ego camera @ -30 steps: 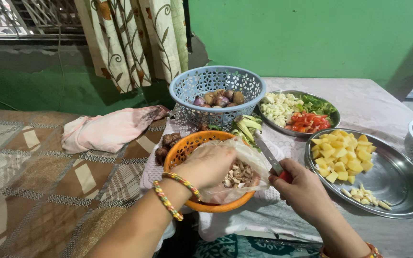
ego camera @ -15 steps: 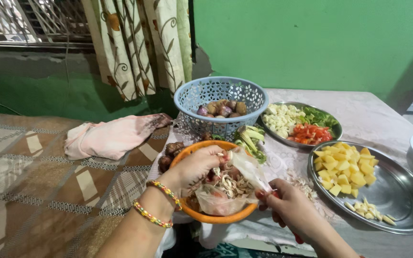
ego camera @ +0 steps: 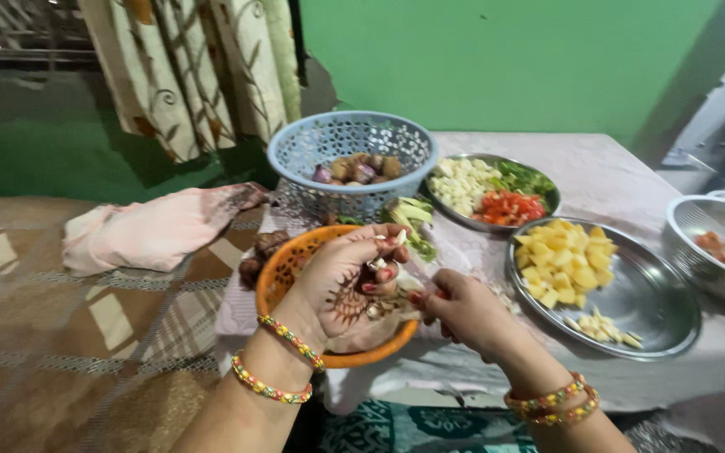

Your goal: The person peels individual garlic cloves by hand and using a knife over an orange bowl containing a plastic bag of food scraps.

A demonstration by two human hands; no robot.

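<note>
Orange plastic shows under both hands: a bowl (ego camera: 283, 273) sits at the near edge of the table (ego camera: 623, 180), and the left hand (ego camera: 346, 289) hovers over it, fingers curled and pinched on a small pale clove of garlic (ego camera: 399, 238) at the fingertips. The right hand (ego camera: 463, 310) meets it from the other side, thumb and fingers pressed together right against the left fingertips; whether it holds a blade or just the skin I cannot tell, since the fingers hide it. Below the grip, the bowl seems to catch peelings, though the hands cover most of its inside. Beyond the grip stands a blue basket (ego camera: 354, 143) with onions and other whole pieces not yet cut. To the right of the grip, a steel plate (ego camera: 656, 310) already holds yellow cubes and a few pale slivers, and a farther plate (ego camera: 547, 205) carries chopped white, green and red vegetables. Judging from this, much of the cutting looks done, while peeling goes on and the basket's contents remain. A pink cloth (ego camera: 153, 235) lies well to the left.
</note>
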